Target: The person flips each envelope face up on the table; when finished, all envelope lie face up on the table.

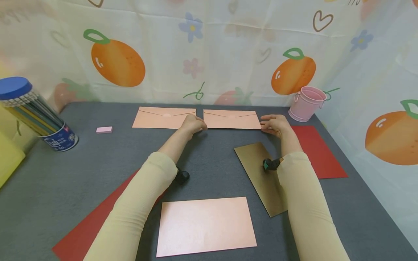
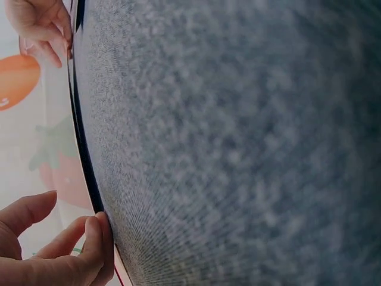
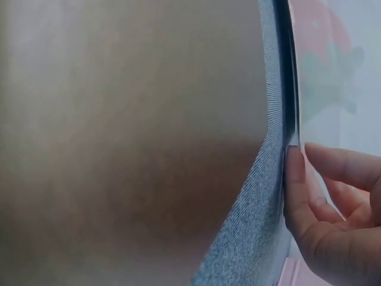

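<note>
Two rose-pink envelopes lie side by side at the far edge of the table, flap sides up. The right envelope is between my hands. My left hand pinches its near-left corner, right beside the left envelope; in the left wrist view one finger stands off from the edge. My right hand holds its right end between thumb and index finger, as the right wrist view shows. The near edge of that envelope shows as a thin line close over the table. Nearer me lies another rose-pink envelope, plain side up.
A gold envelope lies partly under my right forearm. One red sheet is at the right, another red piece beneath my left arm. A pink bucket, a pink eraser-like block and a tub of pencils stand around.
</note>
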The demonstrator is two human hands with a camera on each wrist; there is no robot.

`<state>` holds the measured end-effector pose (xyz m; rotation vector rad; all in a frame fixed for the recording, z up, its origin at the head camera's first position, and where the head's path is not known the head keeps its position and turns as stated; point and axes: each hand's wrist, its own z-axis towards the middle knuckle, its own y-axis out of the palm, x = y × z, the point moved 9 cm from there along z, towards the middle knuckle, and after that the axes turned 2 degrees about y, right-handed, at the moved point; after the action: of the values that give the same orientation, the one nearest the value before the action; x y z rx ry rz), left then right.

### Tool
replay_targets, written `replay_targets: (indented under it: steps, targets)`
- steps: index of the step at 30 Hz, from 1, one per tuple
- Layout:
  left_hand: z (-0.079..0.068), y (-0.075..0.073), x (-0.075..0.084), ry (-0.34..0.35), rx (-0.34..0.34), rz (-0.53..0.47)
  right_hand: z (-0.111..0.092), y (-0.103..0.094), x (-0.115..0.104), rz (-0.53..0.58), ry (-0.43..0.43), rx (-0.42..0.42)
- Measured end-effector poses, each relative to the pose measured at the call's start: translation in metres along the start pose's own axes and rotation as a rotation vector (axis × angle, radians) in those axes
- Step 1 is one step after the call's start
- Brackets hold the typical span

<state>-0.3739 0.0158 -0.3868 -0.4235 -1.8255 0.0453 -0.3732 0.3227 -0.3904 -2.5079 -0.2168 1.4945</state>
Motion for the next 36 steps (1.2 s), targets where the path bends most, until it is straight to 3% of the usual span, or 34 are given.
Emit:
replay_targets:
  steps: [8, 20, 26, 36]
  targets:
    - [0.0, -0.003, 0.001, -0.014, -0.013, 0.042, -0.001, 0.001, -0.003, -0.021, 0.002, -0.014]
    - [-0.009, -0.007, 0.011, 0.018, -0.155, 0.097, -0.006, 0.008, -0.023, -0.088, -0.082, 0.037]
    - [-0.018, -0.014, 0.021, 0.068, -0.203, 0.14, -0.01, 0.029, -0.038, -0.152, -0.153, 0.009]
    - [-0.044, -0.038, 0.022, 0.139, -0.324, 0.205, -0.029, 0.076, -0.061, -0.167, -0.278, -0.15]
